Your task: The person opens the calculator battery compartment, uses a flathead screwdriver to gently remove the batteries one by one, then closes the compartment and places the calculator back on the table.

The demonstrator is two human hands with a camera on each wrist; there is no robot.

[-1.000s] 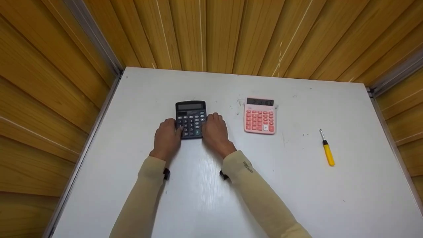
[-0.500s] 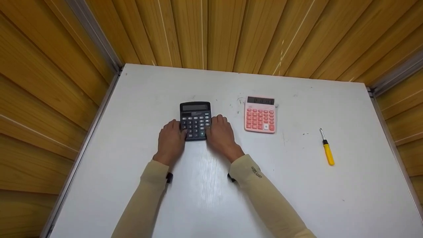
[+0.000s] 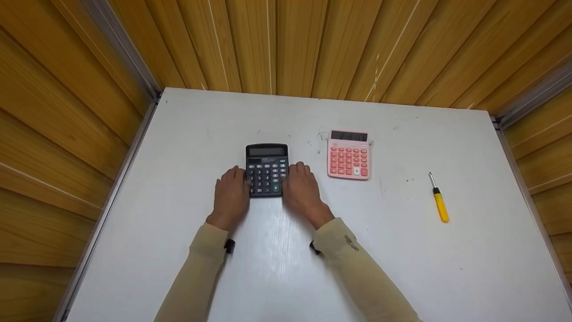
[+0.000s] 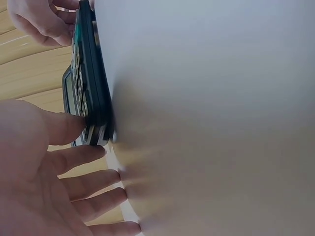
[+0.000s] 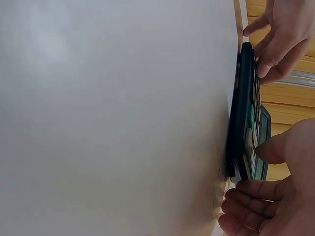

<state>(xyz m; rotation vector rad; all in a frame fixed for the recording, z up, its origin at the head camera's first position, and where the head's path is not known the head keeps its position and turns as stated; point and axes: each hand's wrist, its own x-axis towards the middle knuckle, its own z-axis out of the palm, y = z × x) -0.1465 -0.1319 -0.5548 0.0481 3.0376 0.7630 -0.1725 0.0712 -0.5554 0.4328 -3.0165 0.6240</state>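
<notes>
A: How are the hands set?
B: The left hand and right hand each pinch one side of a dark calculator, thumb above, index finger alongside.
A: Where does it sit?
B: Face up on the tabletop, left of a pink calculator; farther right lies a yellow-handled screwdriver.
A: Handling advice?
B: I'd match pressure on both sides, thumbs on the rim, clear of its keys.
</notes>
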